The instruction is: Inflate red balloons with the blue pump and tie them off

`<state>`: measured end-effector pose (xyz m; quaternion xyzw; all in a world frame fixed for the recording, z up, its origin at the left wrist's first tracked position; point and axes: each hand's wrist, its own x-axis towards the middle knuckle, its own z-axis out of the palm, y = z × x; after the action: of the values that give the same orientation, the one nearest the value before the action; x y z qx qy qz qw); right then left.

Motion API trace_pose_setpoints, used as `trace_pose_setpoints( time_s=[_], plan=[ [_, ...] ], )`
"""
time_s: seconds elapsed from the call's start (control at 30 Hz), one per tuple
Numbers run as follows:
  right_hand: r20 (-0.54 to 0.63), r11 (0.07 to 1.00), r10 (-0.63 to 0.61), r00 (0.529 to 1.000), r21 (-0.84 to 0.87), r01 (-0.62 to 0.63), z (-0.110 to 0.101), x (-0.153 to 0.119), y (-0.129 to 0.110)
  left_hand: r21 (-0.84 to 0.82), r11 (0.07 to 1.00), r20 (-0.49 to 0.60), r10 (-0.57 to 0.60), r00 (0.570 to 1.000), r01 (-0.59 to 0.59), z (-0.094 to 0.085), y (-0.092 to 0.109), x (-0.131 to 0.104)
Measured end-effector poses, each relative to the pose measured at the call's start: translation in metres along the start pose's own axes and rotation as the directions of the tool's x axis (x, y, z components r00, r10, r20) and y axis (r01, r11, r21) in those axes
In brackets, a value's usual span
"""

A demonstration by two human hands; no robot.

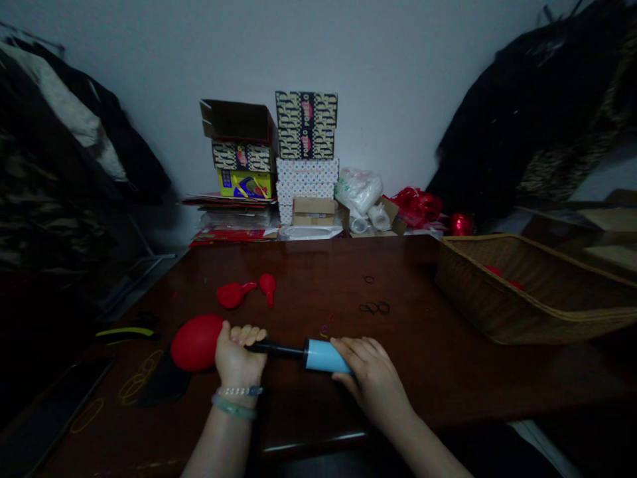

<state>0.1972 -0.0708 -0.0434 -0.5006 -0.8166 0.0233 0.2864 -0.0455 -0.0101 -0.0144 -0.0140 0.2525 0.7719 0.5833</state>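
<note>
A partly inflated red balloon [197, 342] sits at the left end of a hand pump with a light blue barrel [326, 356] and a black shaft. My left hand [239, 355] is closed around the balloon's neck and the pump's black end, which its fingers partly hide. Around the blue barrel's right end, my right hand [371, 375] is wrapped. Beyond my left hand, two limp red balloons [231, 295] [267, 287] lie on the dark wooden table [308, 269].
A wicker basket [522, 312] with something red inside stands at the right. Black bands [375, 308] and yellow bands [135, 386] lie on the table, with dark flat objects at the left. Stacked boxes [307, 143] and plastic bags [359, 190] line the wall.
</note>
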Motion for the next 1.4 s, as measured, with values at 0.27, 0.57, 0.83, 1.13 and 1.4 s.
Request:
trace_pose_setpoints(
  time_s=[0.27, 0.57, 0.83, 1.13, 1.4],
  plan=[
    [-0.054, 0.998, -0.052, 0.997, -0.028, 0.05, 0.0, -0.007, 0.01, 0.006, 1.0, 0.013, 0.021, 1.0, -0.021, -0.005, 0.005, 0.006],
    [-0.066, 0.999, -0.034, 0.997, -0.019, 0.033, 0.014, -0.01, -0.01, 0.03, 0.997, 0.049, -0.073, 0.996, 0.071, 0.001, -0.033, -0.015],
    [-0.001, 1.0, 0.022, 1.0, -0.004, -0.022, 0.015, -0.009, -0.013, 0.039, 0.998, 0.044, -0.059, 0.997, 0.058, 0.003, -0.03, -0.016],
    [-0.03, 0.998, -0.056, 0.998, -0.04, 0.055, 0.0, -0.003, 0.012, 0.036, 0.998, 0.057, 0.049, 0.997, -0.051, -0.003, 0.007, 0.003],
    [-0.065, 0.998, -0.06, 0.996, -0.003, 0.06, 0.001, -0.004, 0.008, 0.016, 1.0, 0.034, 0.023, 0.999, -0.023, 0.0, -0.003, -0.003]
  ],
)
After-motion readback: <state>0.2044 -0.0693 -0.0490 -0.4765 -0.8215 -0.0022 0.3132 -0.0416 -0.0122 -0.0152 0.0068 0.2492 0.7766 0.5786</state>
